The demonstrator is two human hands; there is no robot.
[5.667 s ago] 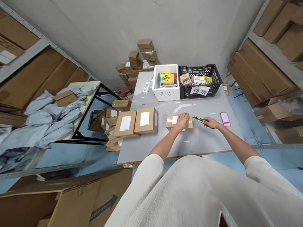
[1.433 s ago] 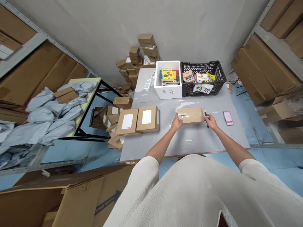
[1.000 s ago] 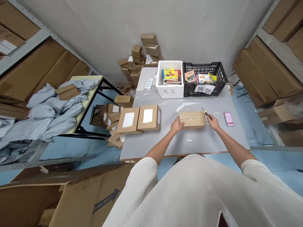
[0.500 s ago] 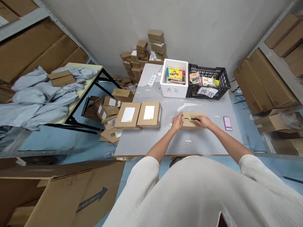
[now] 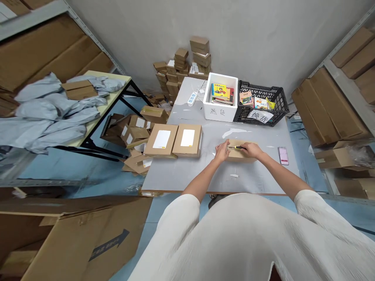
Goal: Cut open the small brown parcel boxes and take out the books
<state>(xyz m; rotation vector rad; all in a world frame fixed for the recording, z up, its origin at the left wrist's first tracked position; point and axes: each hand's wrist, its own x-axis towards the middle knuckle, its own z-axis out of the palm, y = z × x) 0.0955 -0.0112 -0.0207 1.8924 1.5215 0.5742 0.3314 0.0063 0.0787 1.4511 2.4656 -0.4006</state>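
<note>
A closed brown cardboard box [image 5: 241,157] lies on the grey table in front of me. Its left end is gripped by my left hand [image 5: 222,151], with the fingers bent over the edge. My right hand [image 5: 251,150] is closed around a black and yellow utility knife [image 5: 239,147]. The knife lies along the top of the box, its tip pointing left, close to my left fingers. Whether the blade is in the cardboard is too small to tell.
Two labelled boxes [image 5: 187,150] stand side by side at left on the table [image 5: 181,175]. Behind are a white foam bin [image 5: 219,114] and a black crate [image 5: 277,115], both with books. A phone [image 5: 283,156] lies at right, a power strip [image 5: 192,98] at back left.
The view has shifted slightly, so the table's contents appear a little further right. Both hands stay at the box, and the knife sits marginally further left along its top.
</note>
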